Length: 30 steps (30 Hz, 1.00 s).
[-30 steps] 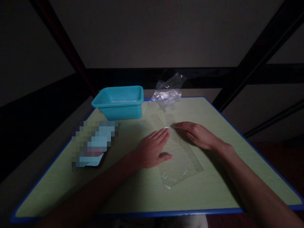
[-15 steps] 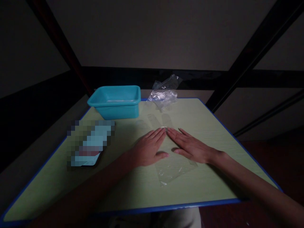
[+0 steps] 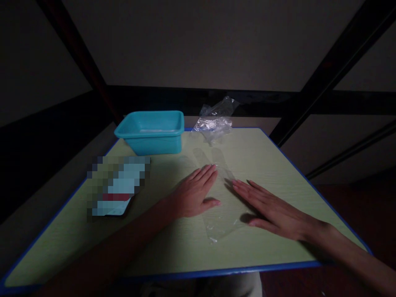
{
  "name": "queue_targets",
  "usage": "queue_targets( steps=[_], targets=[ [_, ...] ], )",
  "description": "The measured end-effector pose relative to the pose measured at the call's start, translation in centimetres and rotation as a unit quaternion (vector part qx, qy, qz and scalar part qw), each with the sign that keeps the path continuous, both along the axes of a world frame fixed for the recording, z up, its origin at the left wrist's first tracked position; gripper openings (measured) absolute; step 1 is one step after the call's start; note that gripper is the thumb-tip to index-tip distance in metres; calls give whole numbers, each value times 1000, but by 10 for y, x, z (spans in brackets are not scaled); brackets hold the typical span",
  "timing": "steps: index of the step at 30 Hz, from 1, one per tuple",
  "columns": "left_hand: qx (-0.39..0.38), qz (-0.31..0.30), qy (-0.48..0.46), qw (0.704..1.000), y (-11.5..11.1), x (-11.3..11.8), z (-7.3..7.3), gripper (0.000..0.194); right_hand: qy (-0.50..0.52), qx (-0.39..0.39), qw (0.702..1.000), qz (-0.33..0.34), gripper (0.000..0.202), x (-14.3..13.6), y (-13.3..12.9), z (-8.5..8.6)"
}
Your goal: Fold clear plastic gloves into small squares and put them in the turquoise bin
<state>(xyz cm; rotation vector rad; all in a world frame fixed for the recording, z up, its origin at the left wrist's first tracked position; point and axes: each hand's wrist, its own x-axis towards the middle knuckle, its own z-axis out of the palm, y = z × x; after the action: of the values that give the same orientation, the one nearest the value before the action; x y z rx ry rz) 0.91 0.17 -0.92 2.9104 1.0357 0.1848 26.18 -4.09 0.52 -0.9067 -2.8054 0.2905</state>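
A clear disposable plastic glove (image 3: 221, 216) lies spread on the table, its finger ends pointing to the far side and its cuff toward me. My left hand (image 3: 196, 192) rests flat on its left part, fingers stretched out and thumb apart. Over the glove's right edge is my right hand (image 3: 269, 208), palm down with straight fingers and the thumb spread. A shadow shows under the right fingers; whether they touch the glove I cannot tell. Part of the glove is hidden beneath my left hand.
A turquoise plastic basin (image 3: 151, 142) stands at the far left of the table (image 3: 278, 247). Crumpled clear plastic (image 3: 213, 123) lies at the far edge. On the left is a phone-like device (image 3: 119, 187), mostly blurred out. Blue edging rims the table, with a wall behind it.
My right hand has moved right and toward me, away from my left fingertips, uncovering more of the glove's middle. My left hand has stayed in place.
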Motion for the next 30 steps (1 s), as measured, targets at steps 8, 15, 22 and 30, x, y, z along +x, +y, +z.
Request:
queue_targets(
  steps=[8, 15, 22, 30],
  targets=[
    [57, -41, -36, 997, -3, 2, 13, 65, 3, 145, 989, 12, 23, 18, -21, 27],
    [52, -107, -84, 989, -29, -3, 18, 31, -55, 240, 966, 80, 35, 5, -31, 25],
    [38, -106, -114, 987, -55, -10, 16, 26, -44, 277, 958, 59, 40, -2, -33, 14],
    [8, -108, -137, 985, -59, -6, 5, 29, -11, 232, 973, -3, 30, -1, -30, 20]
  ],
)
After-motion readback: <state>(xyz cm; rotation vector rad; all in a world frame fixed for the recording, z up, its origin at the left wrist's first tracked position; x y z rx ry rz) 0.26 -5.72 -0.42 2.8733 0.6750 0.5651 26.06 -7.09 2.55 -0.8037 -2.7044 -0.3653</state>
